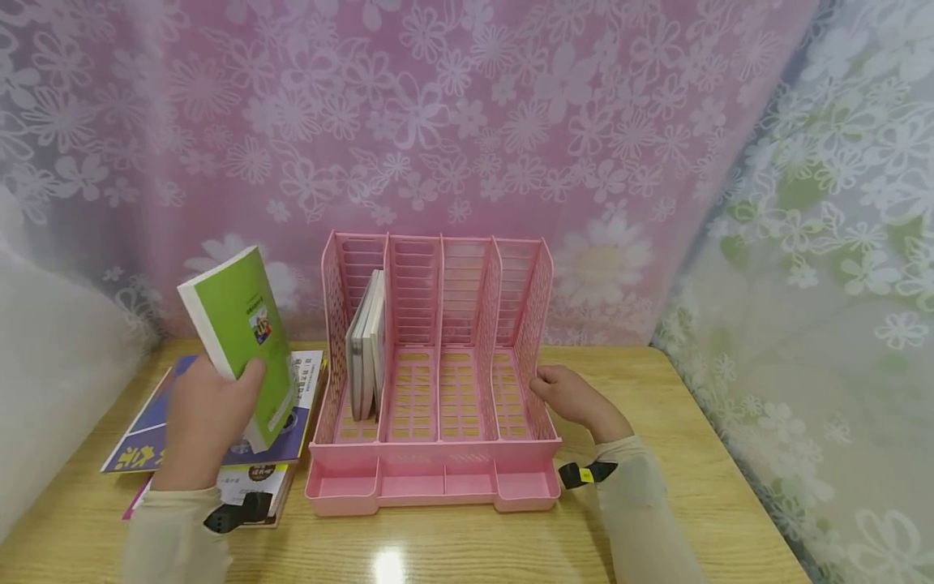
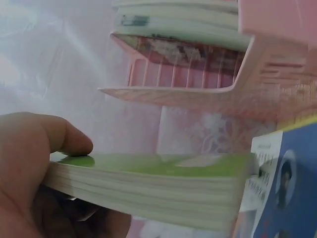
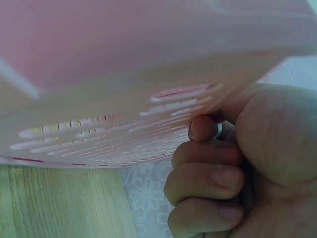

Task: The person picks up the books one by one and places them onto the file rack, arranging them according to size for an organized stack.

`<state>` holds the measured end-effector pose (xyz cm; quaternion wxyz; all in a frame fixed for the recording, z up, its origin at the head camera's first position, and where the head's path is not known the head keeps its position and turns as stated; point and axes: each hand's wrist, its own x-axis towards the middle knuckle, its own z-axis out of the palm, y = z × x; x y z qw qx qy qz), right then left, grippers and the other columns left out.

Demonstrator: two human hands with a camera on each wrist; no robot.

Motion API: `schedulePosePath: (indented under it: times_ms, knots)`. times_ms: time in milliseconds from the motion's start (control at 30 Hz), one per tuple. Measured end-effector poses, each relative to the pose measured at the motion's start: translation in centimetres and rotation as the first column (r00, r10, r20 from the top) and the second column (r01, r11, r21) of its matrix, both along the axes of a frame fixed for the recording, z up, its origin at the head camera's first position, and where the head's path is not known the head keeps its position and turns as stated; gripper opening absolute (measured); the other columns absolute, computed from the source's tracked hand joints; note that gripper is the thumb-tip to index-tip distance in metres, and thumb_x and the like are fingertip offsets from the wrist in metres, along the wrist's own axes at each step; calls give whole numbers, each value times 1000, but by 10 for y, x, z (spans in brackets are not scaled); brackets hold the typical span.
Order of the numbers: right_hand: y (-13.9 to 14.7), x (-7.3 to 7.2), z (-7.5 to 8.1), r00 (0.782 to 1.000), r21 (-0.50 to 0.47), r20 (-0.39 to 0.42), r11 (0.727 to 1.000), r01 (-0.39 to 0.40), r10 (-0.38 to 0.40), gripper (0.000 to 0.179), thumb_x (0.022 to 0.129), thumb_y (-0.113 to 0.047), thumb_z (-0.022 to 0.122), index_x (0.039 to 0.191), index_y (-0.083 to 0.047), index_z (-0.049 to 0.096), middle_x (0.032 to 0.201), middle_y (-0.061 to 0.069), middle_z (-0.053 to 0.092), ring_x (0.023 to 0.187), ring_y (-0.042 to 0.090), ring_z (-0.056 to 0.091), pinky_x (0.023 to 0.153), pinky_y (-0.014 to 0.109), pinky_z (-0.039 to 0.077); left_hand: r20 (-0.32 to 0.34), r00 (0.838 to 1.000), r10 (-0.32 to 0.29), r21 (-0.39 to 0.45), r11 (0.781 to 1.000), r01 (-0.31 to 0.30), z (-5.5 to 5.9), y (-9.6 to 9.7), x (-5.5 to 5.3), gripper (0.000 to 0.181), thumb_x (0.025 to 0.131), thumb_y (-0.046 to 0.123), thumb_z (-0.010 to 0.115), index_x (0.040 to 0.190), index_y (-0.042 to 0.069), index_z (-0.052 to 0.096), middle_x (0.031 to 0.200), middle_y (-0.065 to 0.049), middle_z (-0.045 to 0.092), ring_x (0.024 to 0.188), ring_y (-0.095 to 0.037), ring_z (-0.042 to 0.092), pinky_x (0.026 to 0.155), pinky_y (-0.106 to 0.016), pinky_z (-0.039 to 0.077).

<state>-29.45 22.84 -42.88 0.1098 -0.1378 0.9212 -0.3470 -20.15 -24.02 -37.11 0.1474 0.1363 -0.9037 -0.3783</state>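
One green book (image 1: 251, 332) is gripped by my left hand (image 1: 207, 418) while my right hand (image 1: 580, 399) pinches the pink rack (image 1: 350, 456), so I judge this carrying step needs upright alignment next.

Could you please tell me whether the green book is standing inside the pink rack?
No, the left hand holds the green book outside the pink rack, to its left.

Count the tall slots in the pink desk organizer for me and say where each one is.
4: the far-left slot, holding some books; the centre-left slot; the centre-right slot; and the far-right slot, next to the right hand. None seems hidden.
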Motion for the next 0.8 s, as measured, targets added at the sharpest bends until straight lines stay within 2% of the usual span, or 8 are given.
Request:
schedulePosePath:
  times_ms: [67, 167, 300, 367, 433, 600, 733, 800]
  knots:
    - [0, 0, -1, 1000, -5, -4, 1000, -1, 1, 27, 107, -15, 45, 89, -3, 61, 68, -1, 34, 63, 17, 31, 62, 35, 32, 14, 1000, -1, -33, 999, 1, 1, -1, 2, 60, 101, 44, 52, 130, -8, 61, 118, -36, 67, 94, -52, 71, 53, -44, 55]
    - [0, 1, -1, 1000, -5, -6, 1000, -2, 2, 27, 106, -14, 45, 84, -4, 57, 68, -1, 34, 62, 17, 31, 61, 35, 31, 69, 997, -31, -63, 997, 35, 3, -3, 3, 69, 101, 52, 50, 133, -10, 57, 118, -38, 66, 93, -52, 71, 53, -42, 52]
    - [0, 1, 0, 1000, 5, -3, 1000, 13, -13, 27, 106, -15, 46, 96, -1, 66, 70, 0, 35, 64, 17, 32, 64, 35, 33, 137, 984, -113, -87, 988, 126, 4, -2, 4, 78, 101, 59, 49, 139, -8, 51, 120, -37, 65, 91, -47, 71, 53, -39, 47]
    - [0, 1, 0, 1000, 13, 2, 1000, 20, -20, 28, 106, -16, 46, 103, 0, 69, 71, 0, 35, 65, 17, 33, 65, 35, 34, 111, 982, -155, -118, 979, 167, 3, -1, 4, 75, 101, 58, 52, 138, -7, 54, 117, -35, 67, 87, -43, 71, 53, -40, 47]
    - [0, 2, 0, 1000, 15, 2, 1000, 23, -23, 28, 106, -16, 46, 107, -1, 70, 71, 0, 35, 65, 17, 33, 66, 36, 35, 47, 983, -180, -159, 970, 185, 2, 1, 4, 67, 102, 53, 54, 132, -6, 60, 111, -33, 70, 83, -40, 71, 53, -41, 47]
    - [-1, 3, 0, 1000, 7, 13, 1000, 12, -12, 26, 106, -15, 47, 94, -1, 64, 69, -1, 35, 63, 16, 33, 63, 34, 33, -99, 982, -158, -210, 968, 134, -4, 5, 5, 51, 104, 40, 60, 122, -7, 67, 104, -33, 71, 73, -38, 70, 48, -39, 42]
    - [-1, 3, 1, 1000, 8, 10, 1000, 1, -1, 26, 106, -15, 46, 90, -1, 62, 69, 0, 35, 63, 17, 33, 64, 34, 34, -129, 984, -123, -223, 971, 93, -8, 7, 4, 46, 103, 35, 63, 122, -7, 68, 100, -32, 72, 64, -34, 65, 47, -39, 39]
    - [-1, 2, 1, 1000, 8, 2, 1000, 0, 0, 26, 106, -15, 47, 99, 0, 67, 72, 0, 40, 66, 17, 36, 66, 35, 36, -111, 987, -112, -214, 973, 86, -9, 8, 2, 47, 104, 35, 62, 122, -8, 67, 101, -33, 72, 65, -37, 66, 48, -41, 42]
